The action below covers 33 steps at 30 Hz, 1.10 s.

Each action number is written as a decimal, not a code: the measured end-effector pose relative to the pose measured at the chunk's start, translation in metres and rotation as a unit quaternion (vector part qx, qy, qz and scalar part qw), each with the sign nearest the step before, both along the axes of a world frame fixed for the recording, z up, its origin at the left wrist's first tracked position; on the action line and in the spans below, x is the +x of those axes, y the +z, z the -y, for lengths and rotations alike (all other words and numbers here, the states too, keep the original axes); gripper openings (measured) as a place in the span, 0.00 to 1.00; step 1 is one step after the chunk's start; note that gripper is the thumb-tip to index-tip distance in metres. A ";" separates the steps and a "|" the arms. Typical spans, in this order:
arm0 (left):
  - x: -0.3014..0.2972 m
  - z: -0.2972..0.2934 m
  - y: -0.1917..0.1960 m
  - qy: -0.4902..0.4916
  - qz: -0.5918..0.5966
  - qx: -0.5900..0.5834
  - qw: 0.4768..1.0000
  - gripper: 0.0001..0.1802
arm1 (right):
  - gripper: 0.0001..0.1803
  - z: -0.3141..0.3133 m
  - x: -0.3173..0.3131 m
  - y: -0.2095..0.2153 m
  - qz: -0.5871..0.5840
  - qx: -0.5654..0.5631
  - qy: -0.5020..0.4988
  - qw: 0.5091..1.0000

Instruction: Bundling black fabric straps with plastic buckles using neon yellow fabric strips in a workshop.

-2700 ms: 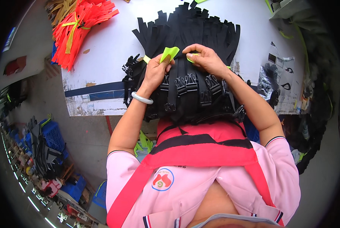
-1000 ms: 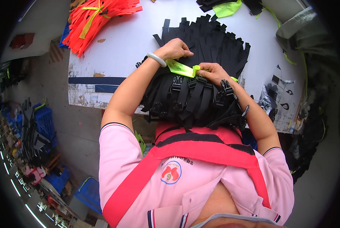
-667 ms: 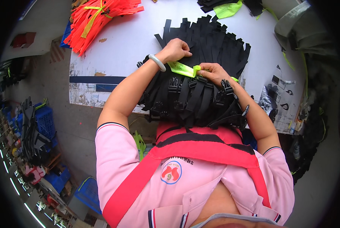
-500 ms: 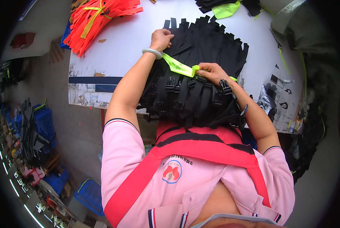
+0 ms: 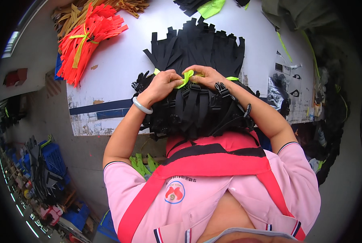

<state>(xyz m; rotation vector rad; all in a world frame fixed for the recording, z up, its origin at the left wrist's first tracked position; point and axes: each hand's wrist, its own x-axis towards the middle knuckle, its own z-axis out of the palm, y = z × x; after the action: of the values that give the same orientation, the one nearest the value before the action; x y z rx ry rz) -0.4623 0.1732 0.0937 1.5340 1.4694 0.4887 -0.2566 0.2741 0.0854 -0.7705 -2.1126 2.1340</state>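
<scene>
Strap bundle (image 5: 197, 77) long axis runs away; both hands (image 5: 164, 83) (image 5: 207, 76) pinch green tie (image 5: 185, 78)

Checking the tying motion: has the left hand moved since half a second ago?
Yes. The left hand came back from the black straps' far ends toward the right hand.

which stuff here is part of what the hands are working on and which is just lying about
In hand:
- left hand and right hand, both pinching the neon yellow-green tie strip
- bundle of black buckle straps under the hands

Lying about:
- tied orange strap bundle
- tan strap bundle
- yellow-green piece at the far edge
- white table
</scene>
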 end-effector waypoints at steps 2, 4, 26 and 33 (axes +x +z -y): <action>0.001 -0.002 -0.010 0.131 0.172 -0.053 0.975 0.11 | 0.14 0.002 0.002 0.012 0.044 -0.031 -0.090 0.994; -0.004 -0.008 -0.015 0.159 0.263 -0.054 0.950 0.11 | 0.16 -0.003 0.003 0.015 0.060 -0.045 -0.063 0.995; 0.048 -0.044 -0.042 0.132 0.272 -0.134 0.944 0.08 | 0.11 -0.001 -0.039 0.009 -0.133 -0.074 -0.230 0.961; 0.053 -0.046 -0.027 0.047 0.337 -0.123 0.932 0.09 | 0.10 -0.003 -0.038 0.011 -0.186 -0.036 -0.270 0.944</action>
<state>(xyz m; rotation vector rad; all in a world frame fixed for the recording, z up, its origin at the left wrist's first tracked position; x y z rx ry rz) -0.4097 0.2196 0.0662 0.9570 1.0146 0.7649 -0.2941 0.2775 0.0965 -0.7640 -1.4369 1.8750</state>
